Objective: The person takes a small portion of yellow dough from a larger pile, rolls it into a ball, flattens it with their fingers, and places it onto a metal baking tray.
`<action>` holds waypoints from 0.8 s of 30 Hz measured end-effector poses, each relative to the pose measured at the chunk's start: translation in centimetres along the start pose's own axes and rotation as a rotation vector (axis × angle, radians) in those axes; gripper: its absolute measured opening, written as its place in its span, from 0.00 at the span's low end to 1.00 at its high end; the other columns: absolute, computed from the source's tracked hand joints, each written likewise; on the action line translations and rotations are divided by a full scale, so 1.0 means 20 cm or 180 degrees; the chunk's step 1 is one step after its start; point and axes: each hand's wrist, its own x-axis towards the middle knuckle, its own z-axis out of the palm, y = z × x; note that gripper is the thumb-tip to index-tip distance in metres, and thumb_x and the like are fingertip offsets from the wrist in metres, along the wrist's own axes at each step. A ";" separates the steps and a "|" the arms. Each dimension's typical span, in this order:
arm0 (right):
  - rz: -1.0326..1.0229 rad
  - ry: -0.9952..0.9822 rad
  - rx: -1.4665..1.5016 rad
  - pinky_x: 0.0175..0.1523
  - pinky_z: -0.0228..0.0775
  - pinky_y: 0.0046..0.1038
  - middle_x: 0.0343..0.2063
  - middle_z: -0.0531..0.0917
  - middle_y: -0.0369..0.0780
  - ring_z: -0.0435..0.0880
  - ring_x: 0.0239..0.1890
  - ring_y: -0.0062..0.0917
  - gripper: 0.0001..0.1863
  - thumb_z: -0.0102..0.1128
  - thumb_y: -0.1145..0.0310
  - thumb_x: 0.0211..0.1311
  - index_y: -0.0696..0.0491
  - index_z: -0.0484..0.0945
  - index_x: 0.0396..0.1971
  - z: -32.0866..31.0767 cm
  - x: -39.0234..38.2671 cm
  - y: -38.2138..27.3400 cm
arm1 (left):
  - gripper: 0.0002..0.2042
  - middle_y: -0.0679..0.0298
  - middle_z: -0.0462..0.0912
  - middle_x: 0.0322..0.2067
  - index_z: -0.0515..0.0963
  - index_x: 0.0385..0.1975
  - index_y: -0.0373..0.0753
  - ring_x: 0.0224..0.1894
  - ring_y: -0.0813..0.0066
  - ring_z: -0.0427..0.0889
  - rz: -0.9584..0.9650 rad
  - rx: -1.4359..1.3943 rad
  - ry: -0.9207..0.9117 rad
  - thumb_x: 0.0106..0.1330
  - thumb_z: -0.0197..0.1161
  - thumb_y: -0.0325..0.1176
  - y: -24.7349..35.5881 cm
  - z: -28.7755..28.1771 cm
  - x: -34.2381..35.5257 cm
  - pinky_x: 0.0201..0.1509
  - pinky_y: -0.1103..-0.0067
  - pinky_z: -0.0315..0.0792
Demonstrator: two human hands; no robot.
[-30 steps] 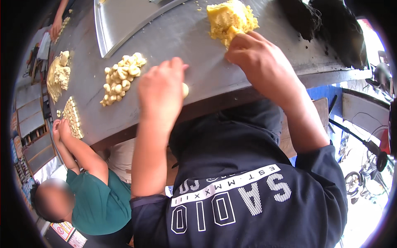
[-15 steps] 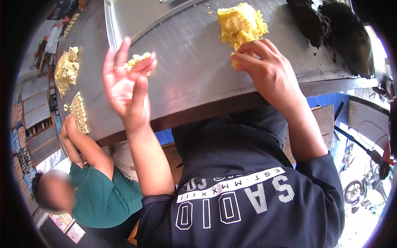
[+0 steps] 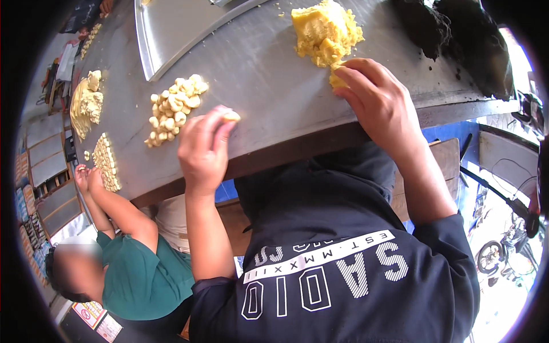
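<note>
My left hand [image 3: 203, 151] is closed above the table's near edge, pinching a small pale dough piece [image 3: 231, 116] between thumb and fingertips. Just left of it lies a heap of small round dough balls [image 3: 176, 106]. My right hand [image 3: 380, 100] is closed on a small lump of crumbly yellow paste [image 3: 337, 79], its thumb underneath and partly hidden. That lump touches, or lies right against, the near side of a larger mound of the same yellow paste [image 3: 325, 31].
A shallow metal tray [image 3: 150, 54] lies at the back left of the metal table [image 3: 251, 74]. Farther left are a pale dough mass [image 3: 87, 106] and rows of small pieces [image 3: 105, 163], near a co-worker's hands [image 3: 90, 178]. Dark bags [image 3: 480, 48] rest at the right.
My left hand has gone from open over the dough balls to closed on a small piece, lower and nearer. The right hand has shifted slightly, still at the paste. The whole view has shifted a little.
</note>
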 end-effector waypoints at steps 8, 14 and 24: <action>-0.0187 -0.0072 0.0186 0.54 0.89 0.39 0.50 0.91 0.39 0.93 0.50 0.38 0.13 0.79 0.72 0.66 0.51 0.91 0.49 -0.09 -0.05 0.09 | 0.11 0.57 0.93 0.52 0.90 0.47 0.37 0.54 0.54 0.92 -0.0580 0.0011 -0.0170 0.69 0.83 0.29 0.15 0.07 0.00 0.62 0.61 0.84; -0.0464 0.0023 -0.0025 0.55 0.89 0.39 0.54 0.90 0.40 0.91 0.55 0.40 0.15 0.75 0.76 0.64 0.53 0.91 0.51 0.05 0.03 0.06 | 0.13 0.57 0.93 0.63 0.93 0.57 0.36 0.61 0.50 0.91 0.0298 0.0565 -0.0474 0.75 0.76 0.25 0.14 0.02 -0.05 0.70 0.59 0.82; -0.0319 -0.0520 -0.0657 0.57 0.86 0.39 0.48 0.88 0.39 0.89 0.52 0.39 0.11 0.74 0.69 0.71 0.53 0.87 0.49 0.09 0.08 -0.02 | 0.14 0.61 0.95 0.56 0.93 0.38 0.37 0.55 0.53 0.89 0.0497 0.1799 -0.0720 0.73 0.80 0.44 0.23 -0.05 0.21 0.69 0.56 0.79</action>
